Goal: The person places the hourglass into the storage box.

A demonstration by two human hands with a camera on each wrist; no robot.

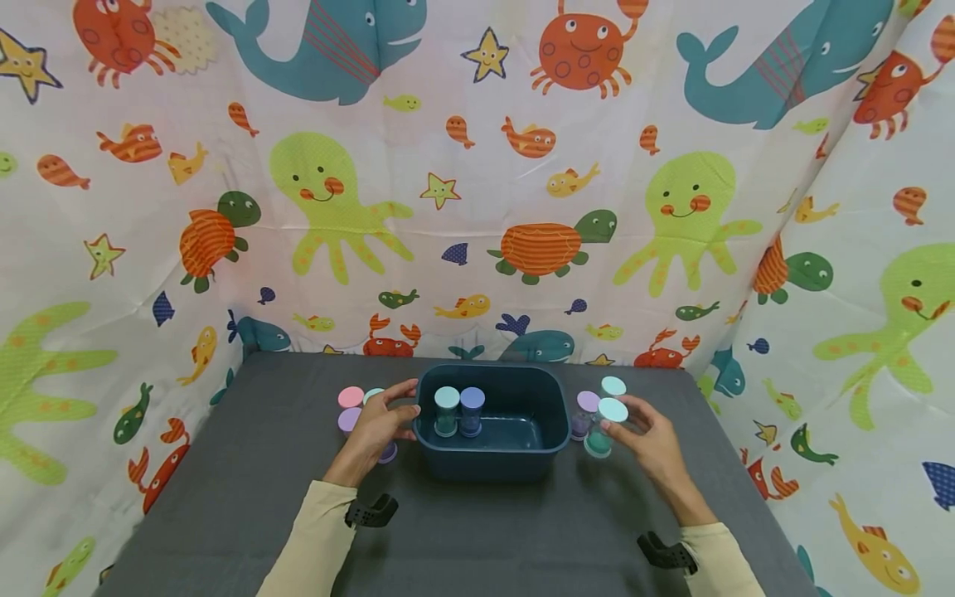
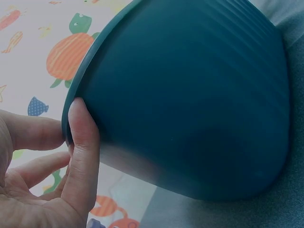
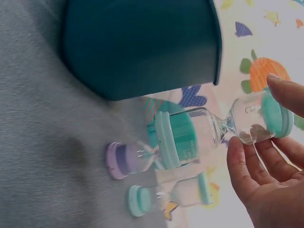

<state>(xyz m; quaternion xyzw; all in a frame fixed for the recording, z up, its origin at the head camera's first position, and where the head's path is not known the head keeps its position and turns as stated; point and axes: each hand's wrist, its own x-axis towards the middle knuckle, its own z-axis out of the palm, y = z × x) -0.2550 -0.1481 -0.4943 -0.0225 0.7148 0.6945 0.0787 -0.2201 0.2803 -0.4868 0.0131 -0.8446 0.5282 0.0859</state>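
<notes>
A dark blue plastic bin stands on the table. My left hand pinches its left rim, the thumb lying along the outer wall in the left wrist view. Inside the bin, toward the left, a teal-capped sand timer and a blue-capped sand timer stand upright. My right hand holds a teal sand timer by its upper end, just right of the bin. Behind it are a purple-capped timer and another teal-capped timer, both upright on the table.
Left of the bin, partly behind my left hand, stand several more sand timers, among them a pink-capped one and a purple-capped one. A grey cloth covers the table. A sea-animal print curtain surrounds the back and sides.
</notes>
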